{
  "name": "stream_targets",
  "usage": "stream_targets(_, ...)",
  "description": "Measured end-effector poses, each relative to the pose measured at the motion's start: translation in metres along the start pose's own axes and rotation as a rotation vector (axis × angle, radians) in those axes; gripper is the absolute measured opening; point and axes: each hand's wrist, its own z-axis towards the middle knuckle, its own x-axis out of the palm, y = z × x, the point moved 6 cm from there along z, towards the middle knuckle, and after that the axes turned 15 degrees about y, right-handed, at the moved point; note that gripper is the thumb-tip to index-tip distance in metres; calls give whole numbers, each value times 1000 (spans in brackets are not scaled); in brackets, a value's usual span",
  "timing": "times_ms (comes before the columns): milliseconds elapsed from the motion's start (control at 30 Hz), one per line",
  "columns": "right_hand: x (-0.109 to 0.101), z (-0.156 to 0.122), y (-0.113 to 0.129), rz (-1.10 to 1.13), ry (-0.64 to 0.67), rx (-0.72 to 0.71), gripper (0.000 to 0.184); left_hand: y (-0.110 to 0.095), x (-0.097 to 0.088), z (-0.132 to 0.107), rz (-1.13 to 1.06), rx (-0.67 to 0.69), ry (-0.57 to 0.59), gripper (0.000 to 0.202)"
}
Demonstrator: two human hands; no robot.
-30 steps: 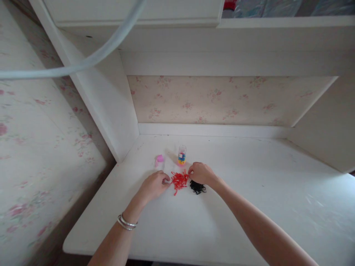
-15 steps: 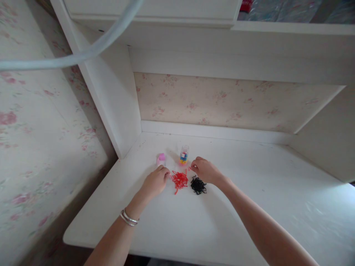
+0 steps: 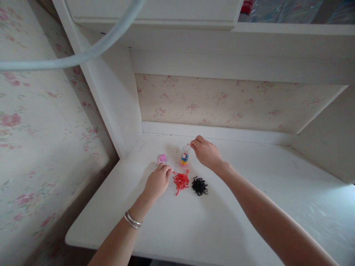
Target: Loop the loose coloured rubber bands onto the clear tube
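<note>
My right hand (image 3: 204, 149) pinches a small red rubber band (image 3: 188, 144) just above the mouth of a clear jar (image 3: 185, 149). Blue and yellow pieces fill the jar's lower part. At the left edge of a loose heap of red rubber bands (image 3: 181, 181), my left hand (image 3: 158, 181) has thumb and finger pressed together, with a red band showing at the tips. Beside that heap lies a pile of black rubber bands (image 3: 199, 186). A small container with a pink top (image 3: 162, 157) is just beyond my left hand, partly hidden by it.
Everything lies on a white desk (image 3: 235, 221) with a raised back edge and a floral wall behind. A shelf (image 3: 180, 40) overhangs the desk, and a white tube (image 3: 91, 51) crosses the upper left. Clear plastic packs (image 3: 283, 11) are at upper right.
My right hand has moved away from the red heap, up and back to the jar's mouth, carrying a red rubber band. My left hand has barely moved.
</note>
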Motion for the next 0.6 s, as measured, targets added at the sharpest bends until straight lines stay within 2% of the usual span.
stream_targets(133,1,12,6,47,18,-51,32,0,0,0,-3,4,-4,22)
stream_targets(333,13,22,0,238,-5,-63,27,-3,-3,0,-8,18,-12,20)
stream_targets(600,14,19,-10,349,-37,-39,24,-1,-10,-1,-38,8,-70,20)
